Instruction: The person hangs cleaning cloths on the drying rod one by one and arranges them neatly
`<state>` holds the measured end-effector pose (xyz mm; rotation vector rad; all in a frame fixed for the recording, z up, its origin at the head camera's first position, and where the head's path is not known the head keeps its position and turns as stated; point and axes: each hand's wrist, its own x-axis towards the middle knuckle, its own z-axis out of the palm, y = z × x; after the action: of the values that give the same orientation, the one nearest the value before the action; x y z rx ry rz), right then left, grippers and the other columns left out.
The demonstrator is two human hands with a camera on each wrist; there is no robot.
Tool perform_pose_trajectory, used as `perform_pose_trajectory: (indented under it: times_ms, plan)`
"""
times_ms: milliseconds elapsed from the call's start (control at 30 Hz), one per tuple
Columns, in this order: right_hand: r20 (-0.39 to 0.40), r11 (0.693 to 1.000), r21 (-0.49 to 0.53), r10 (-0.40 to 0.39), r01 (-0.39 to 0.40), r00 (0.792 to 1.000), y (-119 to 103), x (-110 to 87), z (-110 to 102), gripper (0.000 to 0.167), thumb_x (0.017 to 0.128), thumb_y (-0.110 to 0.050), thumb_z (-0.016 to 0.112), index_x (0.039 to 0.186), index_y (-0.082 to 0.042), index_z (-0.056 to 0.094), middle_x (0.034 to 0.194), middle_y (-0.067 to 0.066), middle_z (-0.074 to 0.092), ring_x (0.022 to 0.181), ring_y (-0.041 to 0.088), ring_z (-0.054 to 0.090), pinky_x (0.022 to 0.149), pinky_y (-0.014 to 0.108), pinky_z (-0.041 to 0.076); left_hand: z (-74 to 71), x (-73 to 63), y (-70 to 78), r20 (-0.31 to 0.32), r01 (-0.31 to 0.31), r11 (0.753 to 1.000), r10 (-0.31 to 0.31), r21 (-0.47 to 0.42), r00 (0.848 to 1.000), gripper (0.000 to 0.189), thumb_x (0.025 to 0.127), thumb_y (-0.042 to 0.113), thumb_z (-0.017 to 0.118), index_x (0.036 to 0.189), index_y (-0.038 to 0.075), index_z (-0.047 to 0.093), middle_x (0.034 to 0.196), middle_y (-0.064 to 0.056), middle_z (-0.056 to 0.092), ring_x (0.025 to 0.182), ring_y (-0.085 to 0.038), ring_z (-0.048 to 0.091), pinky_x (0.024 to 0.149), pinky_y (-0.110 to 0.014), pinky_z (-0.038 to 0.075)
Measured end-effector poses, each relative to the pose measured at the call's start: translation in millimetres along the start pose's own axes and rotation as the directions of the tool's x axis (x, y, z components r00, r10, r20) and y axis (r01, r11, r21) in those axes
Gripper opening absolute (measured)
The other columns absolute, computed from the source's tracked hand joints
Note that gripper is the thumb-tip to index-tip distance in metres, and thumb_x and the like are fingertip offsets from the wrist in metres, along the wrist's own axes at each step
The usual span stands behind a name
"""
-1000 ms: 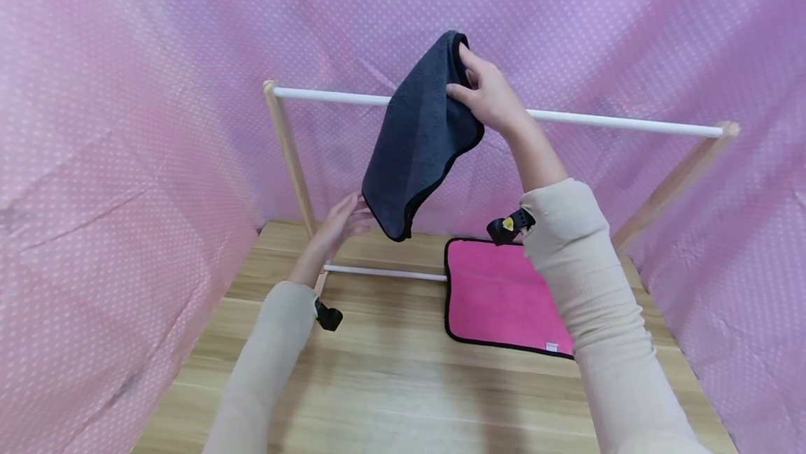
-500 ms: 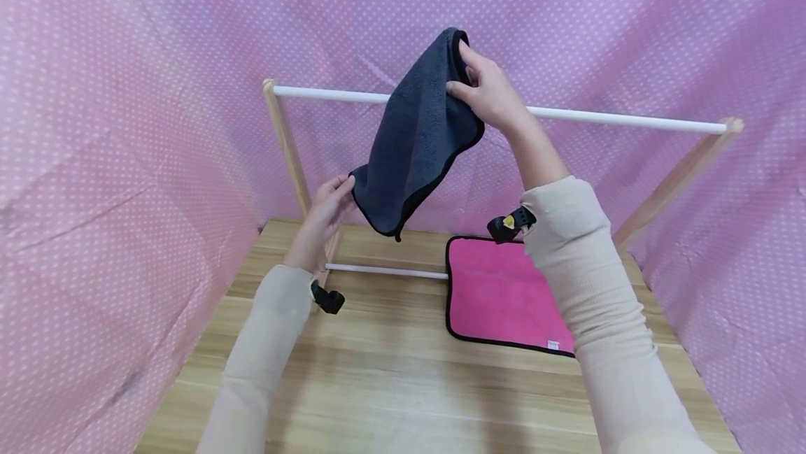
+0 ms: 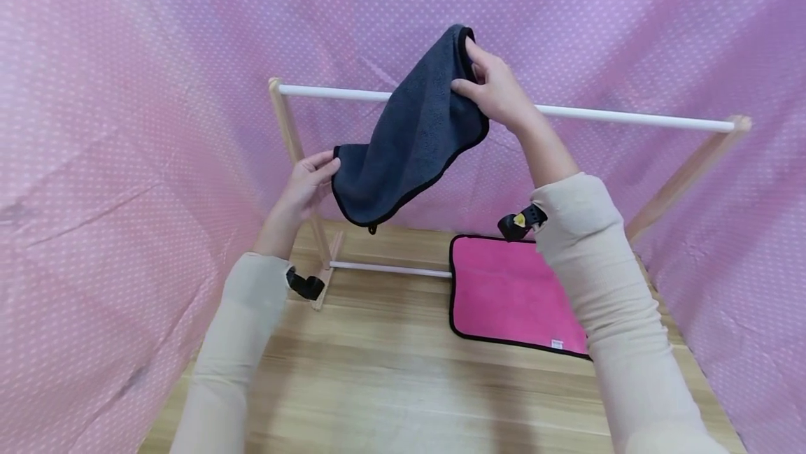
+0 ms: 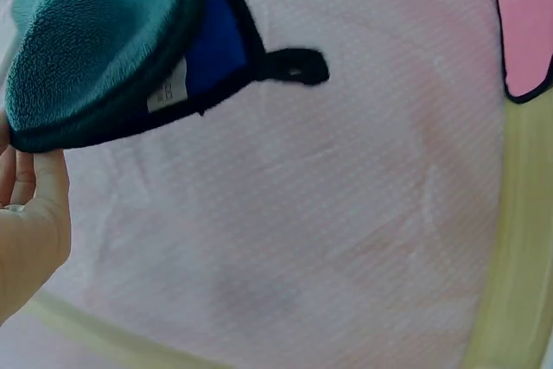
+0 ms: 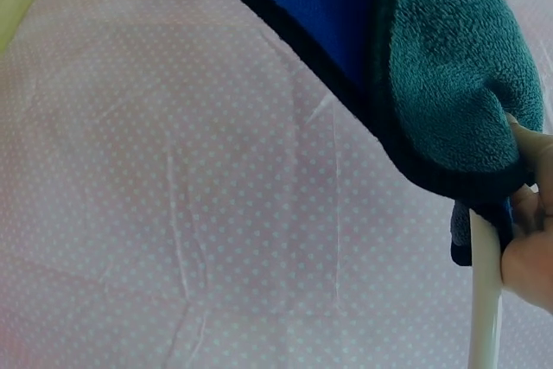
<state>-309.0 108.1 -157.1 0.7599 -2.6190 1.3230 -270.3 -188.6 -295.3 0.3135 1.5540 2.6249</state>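
A dark grey towel (image 3: 409, 132) with black edging is held up between both hands, across the rack's white top rail (image 3: 630, 117) in the head view. My left hand (image 3: 305, 185) pinches its lower left corner between thumb and fingers. Higher up, my right hand (image 3: 500, 90) grips the upper right edge. In the left wrist view, the towel (image 4: 95, 49) shows a blue underside, a white label (image 4: 168, 88) and a black hanging loop (image 4: 295, 66). The right wrist view has the towel (image 5: 458, 66) folded over near the rail (image 5: 486, 300), with the right fingers partly out of frame.
A pink towel (image 3: 510, 293) with black edging hangs or lies at the rack's lower right, partly behind the right sleeve. Wooden posts (image 3: 286, 122) carry the rail, and a thin lower bar (image 3: 390, 270) runs near the wooden tabletop (image 3: 378, 384). Pink dotted cloth (image 3: 126, 160) surrounds it.
My left hand, open beside the towel at first, has taken its corner and drawn it up and to the left, spreading the lower part. The right hand keeps its grip, almost still.
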Motion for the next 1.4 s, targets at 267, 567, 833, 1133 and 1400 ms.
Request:
perform_pose_trajectory:
  times_ms: [267,567,833,1133,1400]
  plan:
    - [-0.066,1.0,-0.016,0.025,-0.026,0.998,-0.8,-9.8,-17.3,0.066,0.091,-0.011,0.053,0.145,-0.027,0.019,0.125,0.022,0.052,0.103,0.015,0.054,0.092,0.029,0.047,7.0,-1.2,36.7,0.021,-0.116,0.987,0.114,0.113,0.993,0.024,0.089,-0.002,0.052,0.082,0.01,0.072,0.076,-0.001,0.067,0.066,-0.009,0.062,0.06,-0.016,0.052]
    - [-0.091,0.989,0.148,0.012,0.001,0.996,-2.4,-23.3,-39.9,0.061,0.089,-0.005,0.055,0.142,-0.027,0.033,0.104,0.008,0.058,0.087,0.011,0.059,0.07,0.017,0.052,21.6,2.2,72.0,-0.029,-0.199,0.975,0.203,0.1,0.979,0.017,0.086,-0.003,0.056,0.08,0.006,0.069,0.073,-0.003,0.064,0.062,-0.01,0.061,0.057,-0.017,0.052]
    - [-0.214,0.944,0.319,-0.013,0.082,0.977,-12.8,-28.8,-50.1,0.058,0.085,0.005,0.055,0.135,-0.021,0.043,0.1,0.004,0.052,0.086,0.014,0.056,0.069,0.018,0.05,37.2,6.5,104.6,-0.077,-0.291,0.956,0.292,0.027,0.953,0.01,0.085,-0.005,0.057,0.08,0.0,0.064,0.072,-0.006,0.063,0.059,-0.013,0.06,0.054,-0.021,0.052]
    - [-0.19,0.815,0.574,0.04,0.078,0.981,-14.9,-30.2,-55.5,0.054,0.083,0.011,0.053,0.13,-0.015,0.048,0.103,0.009,0.052,0.087,0.017,0.056,0.067,0.02,0.052,47.7,16.6,127.1,-0.084,-0.27,0.963,0.27,0.01,0.959,0.006,0.088,-0.001,0.055,0.083,-0.001,0.056,0.068,-0.008,0.059,0.055,-0.014,0.057,0.053,-0.023,0.051]
    - [-0.18,0.754,0.64,-0.043,0.15,0.983,-11.8,-26.6,-50.4,0.069,0.084,0.018,0.045,0.141,-0.019,0.035,0.13,0.012,0.042,0.11,0.021,0.046,0.076,0.021,0.051,61.2,31.9,135.6,0.005,-0.336,0.941,0.336,-0.032,0.942,0.011,0.091,0.0,0.051,0.08,-0.002,0.054,0.073,-0.008,0.053,0.063,-0.016,0.05,0.055,-0.023,0.044]
